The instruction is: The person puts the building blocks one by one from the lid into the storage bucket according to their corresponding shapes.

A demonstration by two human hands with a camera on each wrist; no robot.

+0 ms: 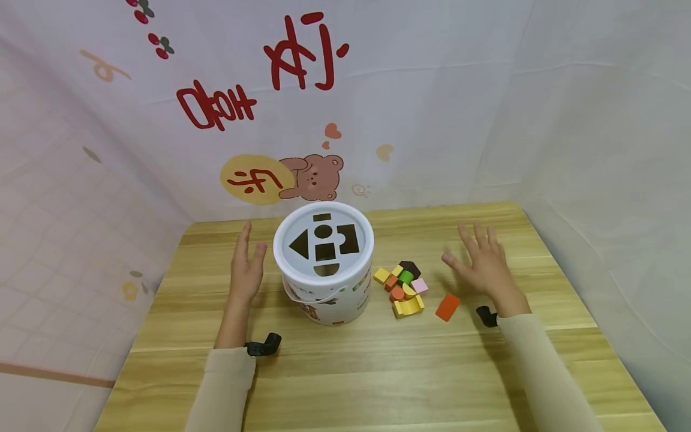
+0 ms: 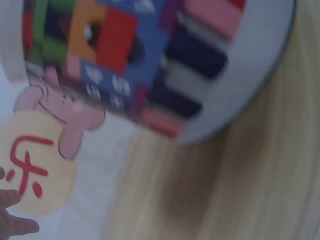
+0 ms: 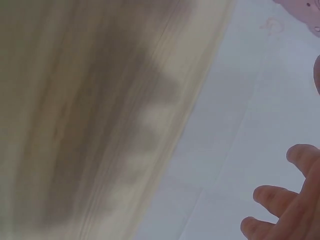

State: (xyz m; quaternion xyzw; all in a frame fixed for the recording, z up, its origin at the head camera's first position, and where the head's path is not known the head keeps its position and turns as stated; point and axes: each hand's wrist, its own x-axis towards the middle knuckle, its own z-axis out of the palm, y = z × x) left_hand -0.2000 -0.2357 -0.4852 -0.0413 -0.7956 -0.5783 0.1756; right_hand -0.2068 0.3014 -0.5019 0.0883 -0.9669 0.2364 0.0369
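Observation:
A white bucket [image 1: 324, 300] stands upright on the table, its lid [image 1: 294, 271] cut with several shaped holes. To the left of it, my left hand [image 1: 247, 270] is held with straight fingers, apart from the bucket. My right hand [image 1: 482, 264] spreads its fingers over the table's right side and holds nothing. Between bucket and right hand lies a small heap of blocks: a yellow arch block [image 1: 408, 306], a green block [image 1: 405, 277], a pink block [image 1: 419, 286], a dark pentagon block [image 1: 411, 268] and others. A red rectangular block [image 1: 447, 307] lies apart, nearest my right hand.
The wooden table [image 1: 378, 384] meets a white printed cloth [image 1: 432, 120] at the back and sides. Each wrist carries a black camera mount, the left one [image 1: 264, 345] beside the sleeve cuff. A wire handle [image 1: 302, 300] hangs against the bucket's front.

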